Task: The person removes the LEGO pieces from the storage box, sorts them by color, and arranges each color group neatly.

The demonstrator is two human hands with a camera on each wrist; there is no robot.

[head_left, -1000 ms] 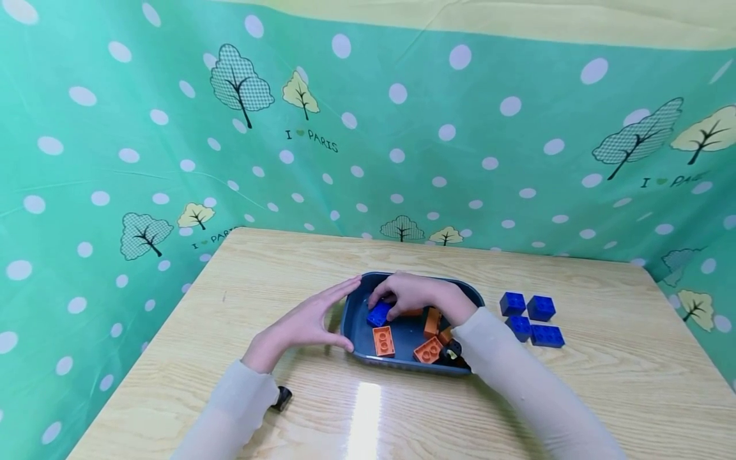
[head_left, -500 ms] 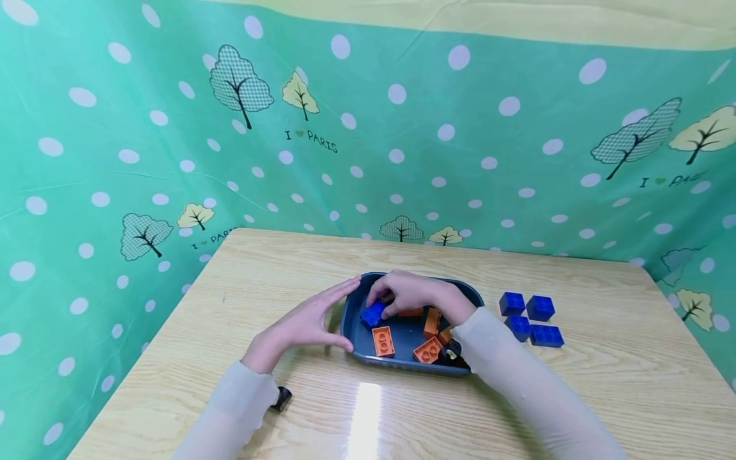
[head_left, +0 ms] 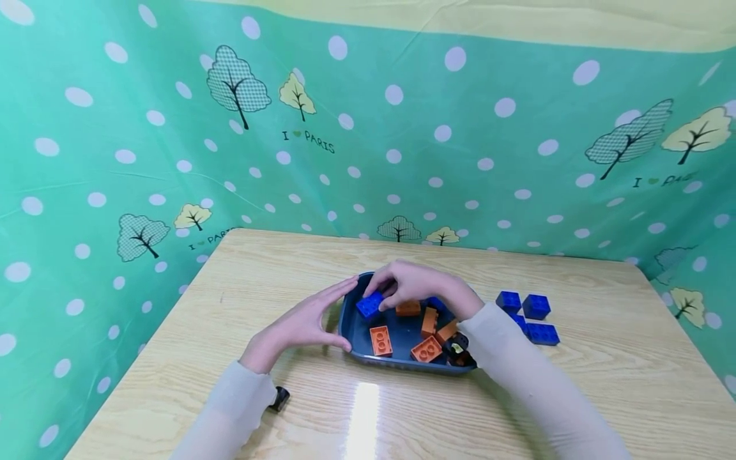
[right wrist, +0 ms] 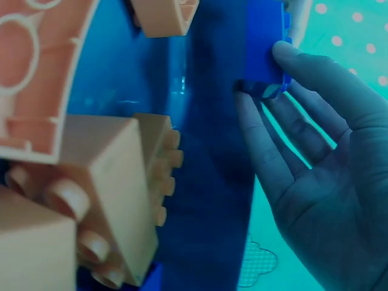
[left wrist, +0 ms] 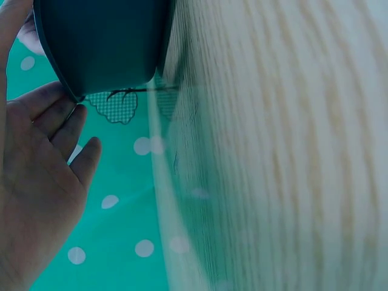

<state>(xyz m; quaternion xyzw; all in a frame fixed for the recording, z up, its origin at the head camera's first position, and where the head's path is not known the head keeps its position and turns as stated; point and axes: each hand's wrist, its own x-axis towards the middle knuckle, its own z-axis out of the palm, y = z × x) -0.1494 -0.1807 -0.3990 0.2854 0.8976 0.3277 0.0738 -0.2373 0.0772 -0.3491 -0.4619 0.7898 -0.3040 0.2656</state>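
Observation:
My right hand (head_left: 409, 281) pinches a blue toy brick (head_left: 369, 306) between thumb and fingers at the left end of a dark blue tray (head_left: 397, 364). In the right wrist view the thumb lies on one side of that blue brick and fingertips on the other. My left hand (head_left: 305, 324) spans the tray's left end, fingers fairly straight and thumb spread. The left wrist view has its fingertips at the tray's rim. Several orange bricks (head_left: 381, 340) lie in the tray, some studs down. Another blue brick (head_left: 435, 302) shows partly behind my right wrist.
Right of the tray, several blue bricks (head_left: 536, 306) stand grouped on the wooden table (head_left: 276, 268). A green dotted cloth (head_left: 368, 160) hangs behind the table. The black wrist camera (head_left: 457, 347) on my right arm covers the tray's front right corner.
My right hand has shifted slightly left and then up with the blue brick, which turned a little. The left hand stays at the tray's end.

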